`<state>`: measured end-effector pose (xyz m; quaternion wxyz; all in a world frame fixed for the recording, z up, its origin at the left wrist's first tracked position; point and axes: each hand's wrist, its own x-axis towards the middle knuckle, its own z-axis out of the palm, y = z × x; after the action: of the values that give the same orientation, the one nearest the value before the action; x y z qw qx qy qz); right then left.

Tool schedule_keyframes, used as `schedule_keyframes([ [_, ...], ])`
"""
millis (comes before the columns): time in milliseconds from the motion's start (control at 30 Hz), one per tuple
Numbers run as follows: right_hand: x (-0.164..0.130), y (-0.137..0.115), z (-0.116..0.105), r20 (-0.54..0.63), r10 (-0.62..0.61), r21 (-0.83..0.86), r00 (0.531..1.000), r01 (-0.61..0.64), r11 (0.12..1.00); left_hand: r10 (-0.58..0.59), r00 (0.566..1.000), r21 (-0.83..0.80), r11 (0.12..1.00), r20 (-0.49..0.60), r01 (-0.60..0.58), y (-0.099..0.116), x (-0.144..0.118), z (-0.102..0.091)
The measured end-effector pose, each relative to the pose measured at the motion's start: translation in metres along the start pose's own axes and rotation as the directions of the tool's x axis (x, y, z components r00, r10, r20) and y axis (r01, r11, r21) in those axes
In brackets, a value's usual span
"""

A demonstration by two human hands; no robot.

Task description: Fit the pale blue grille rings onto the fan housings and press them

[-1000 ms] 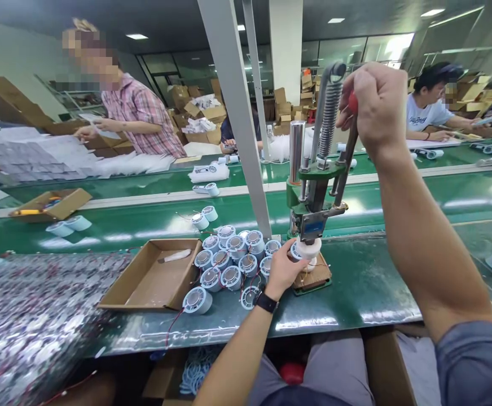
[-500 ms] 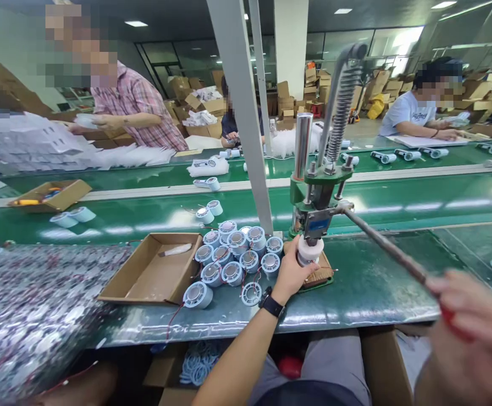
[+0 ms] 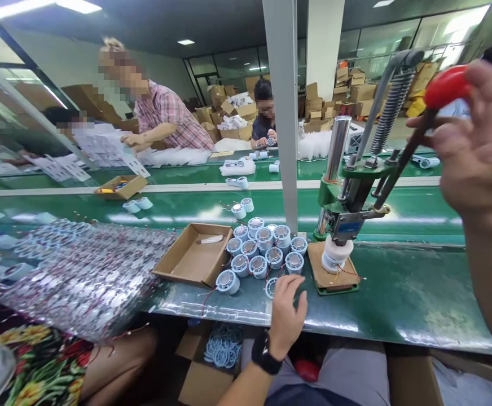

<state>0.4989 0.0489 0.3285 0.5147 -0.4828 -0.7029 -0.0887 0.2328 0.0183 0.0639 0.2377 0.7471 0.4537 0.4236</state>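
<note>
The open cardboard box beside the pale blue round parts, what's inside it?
Inside the cardboard box only one small pale piece lies near the far wall, too blurred to identify. The near wall hides a strip of its floor. The round parts sit outside, on the box's right.

Red-knobbed press lever (image 3: 402, 160) raised; white round part (image 3: 337, 254) upright beneath the ram.

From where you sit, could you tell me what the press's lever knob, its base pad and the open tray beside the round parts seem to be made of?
Lever knob: glossy red, likely plastic, under the right hand.
Base pad: matte brown, probably wood or fibreboard.
Open tray: brown corrugated cardboard, with folded walls.
</note>
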Motion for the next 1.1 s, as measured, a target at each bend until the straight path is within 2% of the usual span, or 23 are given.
schedule_keyframes([
  [33, -0.009, 0.006, 0.011, -0.078, 0.005, 0.067, 0.997, 0.000, 0.998, -0.011, 0.999, 0.067, 0.998, -0.034, 0.013, -0.010, -0.011, -0.010],
  [100, -0.049, 0.016, 0.043, -0.247, 0.069, 0.179, 0.967, -0.025, 0.984, -0.036, 0.995, 0.192, 0.980, -0.090, 0.052, -0.029, -0.030, -0.027],
  [133, -0.076, 0.021, 0.063, -0.399, 0.077, 0.162, 0.914, -0.012, 0.987, -0.044, 0.993, 0.243, 0.968, -0.106, 0.068, -0.037, -0.038, -0.033],
  [167, -0.105, 0.025, 0.084, -0.462, 0.112, 0.152, 0.880, -0.046, 0.987, -0.048, 0.993, 0.284, 0.956, -0.111, 0.078, -0.043, -0.044, -0.038],
  [233, -0.160, 0.031, 0.125, -0.416, 0.216, 0.163, 0.883, -0.160, 0.973, -0.045, 0.994, 0.342, 0.936, -0.101, 0.078, -0.049, -0.053, -0.042],
  [267, -0.181, 0.033, 0.142, -0.345, 0.325, 0.158, 0.881, -0.287, 0.945, -0.043, 0.995, 0.362, 0.929, -0.090, 0.073, -0.050, -0.055, -0.042],
  [333, -0.209, 0.034, 0.170, -0.223, 0.531, 0.115, 0.817, -0.519, 0.847, -0.040, 0.997, 0.390, 0.919, -0.063, 0.062, -0.050, -0.058, -0.040],
  [400, -0.218, 0.033, 0.184, -0.205, 0.624, 0.081, 0.754, -0.623, 0.778, -0.037, 0.999, 0.405, 0.913, -0.032, 0.047, -0.048, -0.057, -0.037],
  [467, -0.217, 0.034, 0.185, -0.247, 0.631, 0.060, 0.735, -0.639, 0.767, -0.032, 0.999, 0.407, 0.913, -0.006, 0.032, -0.048, -0.056, -0.035],
  [533, -0.214, 0.039, 0.173, -0.291, 0.634, 0.009, 0.716, -0.661, 0.751, -0.023, 1.000, 0.400, 0.916, 0.009, 0.017, -0.050, -0.055, -0.036],
  [700, -0.223, 0.076, 0.107, -0.341, 0.646, -0.176, 0.683, -0.721, 0.670, -0.010, 1.000, 0.391, 0.920, -0.006, 0.011, -0.058, -0.057, -0.042],
  [800, -0.230, 0.104, 0.067, -0.285, 0.664, -0.266, 0.691, -0.723, 0.638, 0.006, 1.000, 0.394, 0.919, -0.027, 0.006, -0.062, -0.058, -0.044],
  [900, -0.233, 0.107, 0.046, -0.296, 0.638, -0.335, 0.711, -0.703, 0.627, 0.016, 0.998, 0.379, 0.925, -0.064, 0.009, -0.065, -0.055, -0.050],
  [967, -0.235, 0.086, 0.049, -0.384, 0.534, -0.369, 0.754, -0.655, 0.659, 0.011, 0.994, 0.365, 0.931, -0.106, 0.029, -0.062, -0.051, -0.059],
  [1000, -0.235, 0.070, 0.057, -0.380, 0.461, -0.374, 0.802, -0.589, 0.717, 0.007, 0.991, 0.352, 0.935, -0.132, 0.041, -0.059, -0.049, -0.066],
  [1033, -0.235, 0.052, 0.071, -0.331, 0.385, -0.363, 0.861, -0.493, 0.790, 0.006, 0.987, 0.338, 0.940, -0.158, 0.049, -0.054, -0.046, -0.072],
  [1067, -0.236, 0.033, 0.089, -0.232, 0.308, -0.325, 0.923, -0.372, 0.869, 0.009, 0.983, 0.322, 0.945, -0.181, 0.050, -0.047, -0.043, -0.079],
  [1100, -0.236, 0.016, 0.111, -0.059, 0.235, -0.239, 0.970, -0.242, 0.940, 0.024, 0.980, 0.305, 0.952, -0.197, 0.038, -0.039, -0.039, -0.085],
])
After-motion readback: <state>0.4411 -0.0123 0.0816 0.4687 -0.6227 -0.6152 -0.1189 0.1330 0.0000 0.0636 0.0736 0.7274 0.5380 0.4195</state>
